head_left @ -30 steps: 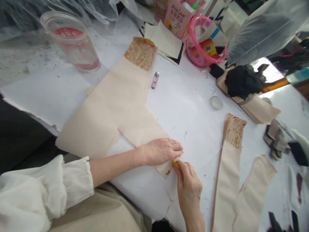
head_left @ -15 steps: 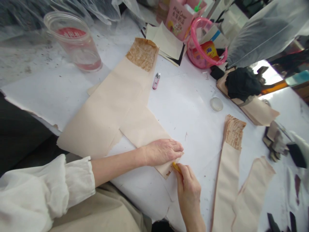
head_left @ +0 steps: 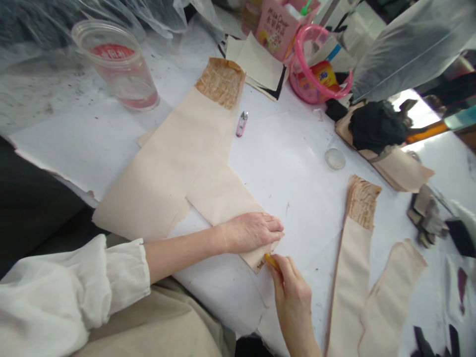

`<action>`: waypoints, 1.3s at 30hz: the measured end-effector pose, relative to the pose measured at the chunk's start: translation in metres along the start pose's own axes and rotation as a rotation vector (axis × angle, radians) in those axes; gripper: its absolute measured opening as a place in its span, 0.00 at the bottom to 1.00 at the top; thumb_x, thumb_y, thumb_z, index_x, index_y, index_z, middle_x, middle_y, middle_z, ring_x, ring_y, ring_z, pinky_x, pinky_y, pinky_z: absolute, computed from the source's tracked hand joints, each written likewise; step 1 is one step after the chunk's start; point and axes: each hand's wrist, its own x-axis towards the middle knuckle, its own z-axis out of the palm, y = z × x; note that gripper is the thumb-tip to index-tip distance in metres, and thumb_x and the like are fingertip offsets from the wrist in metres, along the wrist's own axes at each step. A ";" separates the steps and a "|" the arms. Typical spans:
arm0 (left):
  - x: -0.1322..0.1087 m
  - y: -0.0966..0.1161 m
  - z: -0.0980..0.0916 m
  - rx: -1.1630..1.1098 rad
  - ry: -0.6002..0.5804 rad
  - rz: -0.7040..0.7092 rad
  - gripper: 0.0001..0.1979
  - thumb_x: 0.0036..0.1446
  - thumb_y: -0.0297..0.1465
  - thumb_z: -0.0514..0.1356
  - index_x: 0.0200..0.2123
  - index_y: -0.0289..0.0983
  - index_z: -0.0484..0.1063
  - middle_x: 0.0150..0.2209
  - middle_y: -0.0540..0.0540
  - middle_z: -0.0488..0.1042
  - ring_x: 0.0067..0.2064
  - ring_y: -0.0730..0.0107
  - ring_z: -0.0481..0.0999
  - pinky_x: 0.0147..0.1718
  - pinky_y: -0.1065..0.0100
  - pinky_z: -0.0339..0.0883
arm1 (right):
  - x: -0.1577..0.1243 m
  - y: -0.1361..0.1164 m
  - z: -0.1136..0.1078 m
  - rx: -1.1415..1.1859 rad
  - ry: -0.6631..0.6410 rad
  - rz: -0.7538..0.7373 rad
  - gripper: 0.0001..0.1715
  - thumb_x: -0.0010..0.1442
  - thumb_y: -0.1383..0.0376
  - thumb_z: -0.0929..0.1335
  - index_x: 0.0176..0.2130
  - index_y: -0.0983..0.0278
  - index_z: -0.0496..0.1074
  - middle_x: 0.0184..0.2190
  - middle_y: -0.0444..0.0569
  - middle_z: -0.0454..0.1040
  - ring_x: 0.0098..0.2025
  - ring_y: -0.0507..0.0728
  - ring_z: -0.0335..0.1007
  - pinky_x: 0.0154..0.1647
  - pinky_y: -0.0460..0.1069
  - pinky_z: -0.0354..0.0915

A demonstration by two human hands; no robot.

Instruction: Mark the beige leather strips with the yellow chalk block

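Note:
My left hand (head_left: pixel 253 233) lies flat on a beige sheet (head_left: pixel 226 191), fingers together and pointing right, pressing on its lower end. Pinched in my right hand (head_left: pixel 292 285) is a small yellow tool (head_left: pixel 272 261), its tip at the sheet's lower right edge beside a small brown mark. Another beige piece (head_left: pixel 159 163) spreads to the upper left, with a wrinkled brown patch (head_left: pixel 221 83) at its top. Just right of that patch lies a pair of pink thread snips (head_left: pixel 241 124).
A clear cup (head_left: pixel 124 74) stands at the upper left. Pink baskets (head_left: pixel 314 64) and papers are at the back. A small round lid (head_left: pixel 335 159) lies right of centre. More beige strips (head_left: pixel 351 267) lie at the right.
The whole view has shifted slightly, so objects appear a little further right. Both hands keep nearly the same places on the sheet.

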 end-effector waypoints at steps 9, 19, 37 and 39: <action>-0.001 0.000 0.001 0.005 -0.006 0.007 0.07 0.67 0.28 0.55 0.43 0.34 0.71 0.47 0.42 0.74 0.53 0.64 0.72 0.55 0.65 0.64 | 0.009 0.001 -0.009 0.004 0.154 0.002 0.04 0.68 0.63 0.65 0.42 0.59 0.69 0.33 0.43 0.70 0.32 0.52 0.66 0.35 0.45 0.62; -0.001 0.000 0.002 0.018 0.018 -0.004 0.07 0.67 0.26 0.55 0.44 0.34 0.72 0.48 0.42 0.74 0.53 0.65 0.72 0.54 0.65 0.64 | -0.018 0.000 -0.014 -0.008 0.030 -0.006 0.05 0.69 0.63 0.63 0.43 0.59 0.69 0.33 0.43 0.69 0.32 0.52 0.67 0.34 0.45 0.63; -0.001 0.001 0.000 -0.005 0.014 0.007 0.06 0.66 0.27 0.55 0.41 0.34 0.72 0.45 0.42 0.75 0.52 0.64 0.72 0.53 0.65 0.65 | 0.004 -0.007 -0.006 -0.040 0.110 -0.010 0.07 0.69 0.63 0.62 0.42 0.60 0.69 0.32 0.44 0.70 0.33 0.53 0.68 0.35 0.46 0.63; 0.000 0.001 -0.001 -0.014 0.020 0.004 0.05 0.66 0.27 0.56 0.41 0.34 0.72 0.44 0.42 0.75 0.51 0.65 0.73 0.53 0.66 0.66 | 0.005 -0.006 0.004 -0.071 0.095 -0.017 0.09 0.70 0.63 0.61 0.41 0.60 0.69 0.31 0.44 0.69 0.32 0.53 0.67 0.34 0.46 0.63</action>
